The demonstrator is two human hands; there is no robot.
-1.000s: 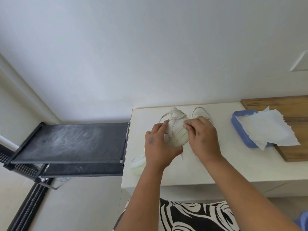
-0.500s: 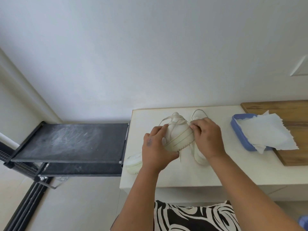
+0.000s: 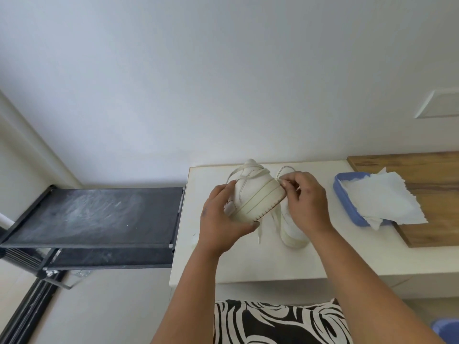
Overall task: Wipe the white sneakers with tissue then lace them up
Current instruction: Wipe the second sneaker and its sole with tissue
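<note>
My left hand (image 3: 221, 217) grips a white sneaker (image 3: 255, 194) from below and holds it tilted on its side above the white counter (image 3: 248, 264), sole edge toward me. Its loose lace (image 3: 263, 229) hangs down under the sole. At the sneaker's toe end my right hand (image 3: 305, 202) pinches a lace with fingertips. The second white sneaker (image 3: 293, 234) stands on the counter under my right hand, mostly hidden by it. White tissue (image 3: 382, 197) lies in a blue tray (image 3: 347, 202) to the right.
A wooden board (image 3: 427, 170) covers the counter's right end under the tray. A dusty black shelf (image 3: 92, 214) adjoins the counter on the left. The white wall rises right behind the counter. Black-and-white patterned cloth (image 3: 273, 324) lies below the counter's front edge.
My left hand has turned the sneaker so its sole edge faces me more. My right hand moved from the shoe's top to its toe end and now pinches a lace.
</note>
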